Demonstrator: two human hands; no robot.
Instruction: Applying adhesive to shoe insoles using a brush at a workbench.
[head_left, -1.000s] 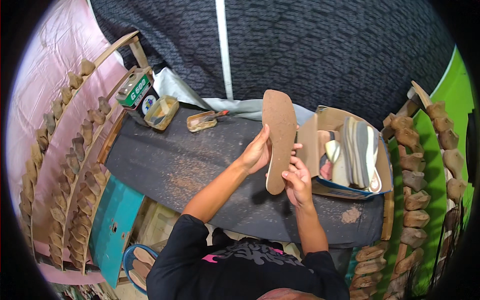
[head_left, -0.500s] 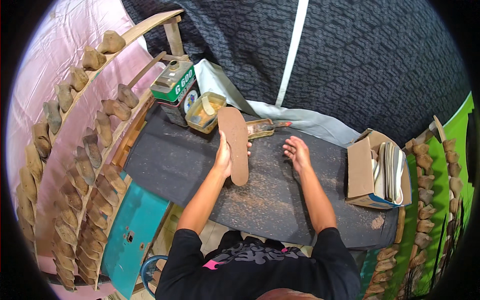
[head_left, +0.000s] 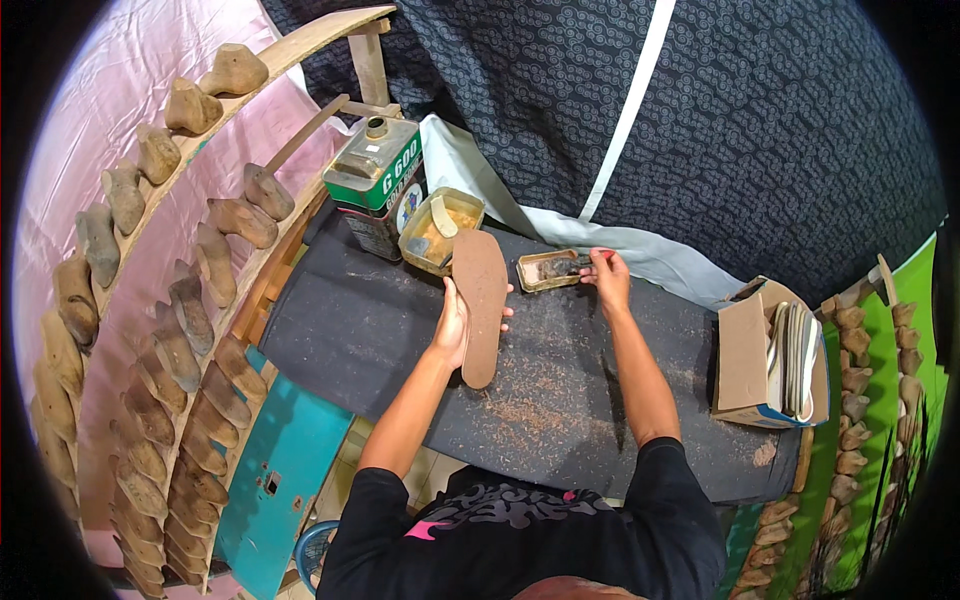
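Upright in my left hand [head_left: 453,328] is a brown, flat shoe sole [head_left: 481,310], with my fingers wrapped behind it and their tips showing at its right edge. My right hand [head_left: 610,284] pinches the red end of a slim-handled tool [head_left: 585,262], whose dark other end lies in a small shallow tray [head_left: 540,288]. Its working tip is too unclear to name. Just behind the sole stands a square tub [head_left: 421,262] with yellowish residue and a pale strip across it.
Brown shavings litter the dark-covered table [head_left: 340,310]. A green-and-dark metal can [head_left: 372,185] stands at the back left. On the right is a cardboard box [head_left: 742,365] holding several pale flat pieces. Racks of wooden shoe lasts [head_left: 215,265] line both sides.
My right hand has moved from open above the table to the tray and taken hold of the red-ended tool. My left hand still holds the sole. The view has shifted slightly.
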